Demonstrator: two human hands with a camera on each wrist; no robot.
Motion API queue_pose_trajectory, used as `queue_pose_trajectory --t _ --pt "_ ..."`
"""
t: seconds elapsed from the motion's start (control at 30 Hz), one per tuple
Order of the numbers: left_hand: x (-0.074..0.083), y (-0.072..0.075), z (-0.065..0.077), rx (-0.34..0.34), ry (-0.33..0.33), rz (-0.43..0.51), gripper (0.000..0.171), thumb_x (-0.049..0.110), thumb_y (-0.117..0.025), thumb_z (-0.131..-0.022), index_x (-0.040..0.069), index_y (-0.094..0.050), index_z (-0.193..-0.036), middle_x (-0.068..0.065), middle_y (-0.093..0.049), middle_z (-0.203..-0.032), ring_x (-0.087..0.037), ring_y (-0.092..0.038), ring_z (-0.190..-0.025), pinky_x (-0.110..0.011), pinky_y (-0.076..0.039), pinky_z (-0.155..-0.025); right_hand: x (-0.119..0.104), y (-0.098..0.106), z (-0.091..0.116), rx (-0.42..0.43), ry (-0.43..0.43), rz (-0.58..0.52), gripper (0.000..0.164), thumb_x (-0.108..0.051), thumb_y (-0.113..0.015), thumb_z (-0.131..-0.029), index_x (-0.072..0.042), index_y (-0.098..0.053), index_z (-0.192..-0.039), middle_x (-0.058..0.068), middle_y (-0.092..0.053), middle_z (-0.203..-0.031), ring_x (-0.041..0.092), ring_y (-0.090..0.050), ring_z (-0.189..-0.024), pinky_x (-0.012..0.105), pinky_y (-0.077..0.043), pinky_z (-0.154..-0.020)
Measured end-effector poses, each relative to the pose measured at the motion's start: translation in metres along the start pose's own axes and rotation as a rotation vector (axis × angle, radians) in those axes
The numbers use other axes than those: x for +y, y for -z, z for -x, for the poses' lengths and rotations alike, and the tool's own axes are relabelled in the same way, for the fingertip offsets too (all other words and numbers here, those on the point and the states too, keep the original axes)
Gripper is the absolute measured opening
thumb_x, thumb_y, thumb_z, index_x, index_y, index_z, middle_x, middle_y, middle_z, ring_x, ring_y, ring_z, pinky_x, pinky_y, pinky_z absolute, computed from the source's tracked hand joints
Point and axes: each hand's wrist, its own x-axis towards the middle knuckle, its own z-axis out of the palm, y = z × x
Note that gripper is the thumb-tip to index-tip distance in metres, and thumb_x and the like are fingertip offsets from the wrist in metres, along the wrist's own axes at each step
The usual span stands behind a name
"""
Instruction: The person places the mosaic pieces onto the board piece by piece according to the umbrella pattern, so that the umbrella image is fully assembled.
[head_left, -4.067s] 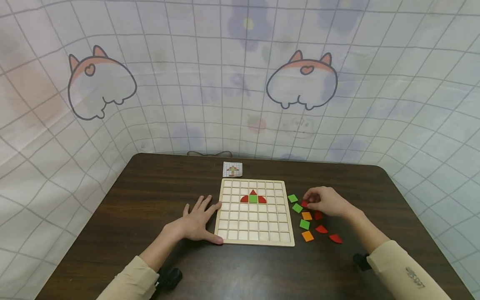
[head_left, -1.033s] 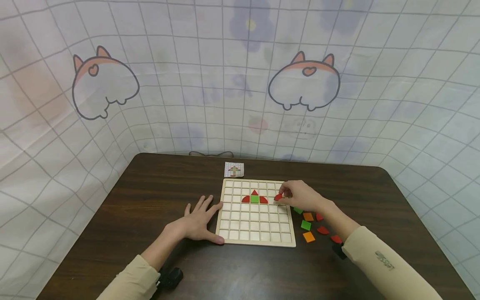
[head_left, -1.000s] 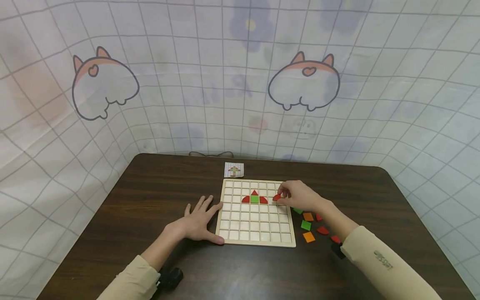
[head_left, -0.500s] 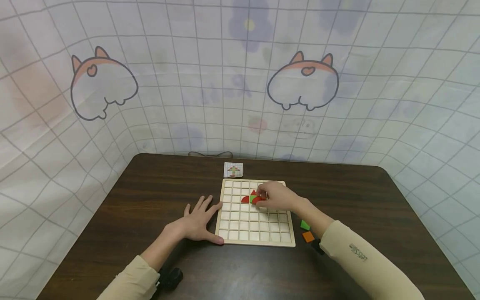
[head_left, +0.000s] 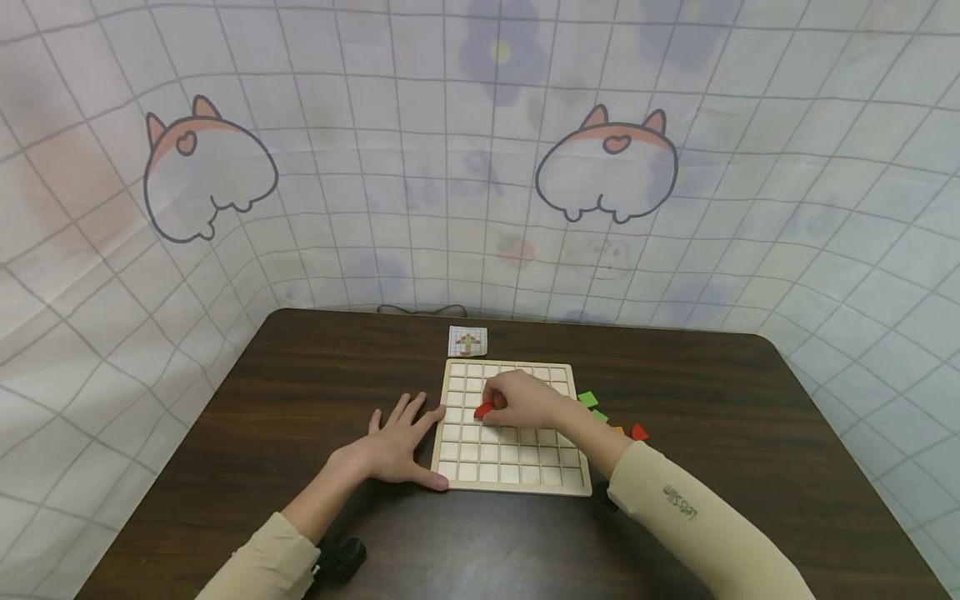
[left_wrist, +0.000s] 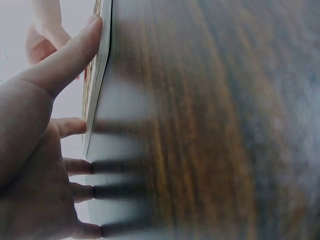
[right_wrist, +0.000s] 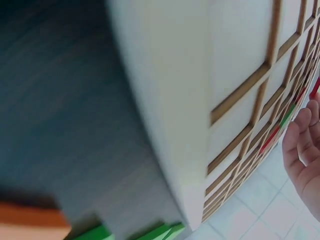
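A wooden grid board (head_left: 517, 488) lies flat on the dark table. My left hand (head_left: 397, 443) rests at its left side, fingers spread, with the thumb on the near left corner and the index fingertip at the left edge. Over the upper left of the grid, my right hand (head_left: 521, 400) pinches a red quarter-circle tile (head_left: 482, 411) between thumb and fingers. That hand hides the tiles set in the board from the head view. The right wrist view shows a green square (right_wrist: 287, 116) and a red tile (right_wrist: 270, 139) there in a row.
A small printed pattern card (head_left: 467, 342) lies behind the board. Right of the board are loose tiles: green squares (head_left: 588, 399), a red one (head_left: 639, 432) and an orange one (head_left: 619, 430). The right forearm and sleeve (head_left: 675, 500) cover others. A patterned cloth wall (head_left: 480, 250) stands behind the table.
My right hand has carried the red tile from the loose tiles leftward across the board, past the set tiles, to the upper left of the grid. The left hand has stayed put.
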Motion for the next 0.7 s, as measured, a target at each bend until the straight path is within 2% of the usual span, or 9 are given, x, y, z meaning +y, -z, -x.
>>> queue_pose_trajectory --t 0.27,0.7 --pt "0.003 0.001 0.000 -0.008 0.008 -0.009 0.112 0.065 -0.079 -0.081 0.015 -0.024 -0.165 -0.023 -0.005 -0.169 -0.046 -0.001 -0.154 -0.079 -0.006 -0.109 -0.007 -0.009 -0.010 -0.017 -0.021 0.040 0.016 -0.021 -0.079 -0.094 -0.009 -0.071 -0.099 -0.006 -0.060 -0.075 0.009 -0.053 -0.066 0.029 -0.047 -0.066" --pt "0.002 0.002 0.001 0.004 0.005 -0.022 0.113 0.066 -0.079 -0.080 0.015 -0.024 -0.165 -0.023 -0.006 -0.169 -0.046 -0.001 -0.154 -0.079 -0.007 -0.109 -0.011 -0.010 -0.014 -0.013 -0.009 0.052 0.012 -0.018 -0.078 -0.094 -0.009 -0.073 -0.099 -0.007 -0.063 -0.079 0.008 -0.057 -0.069 0.030 -0.050 -0.068"
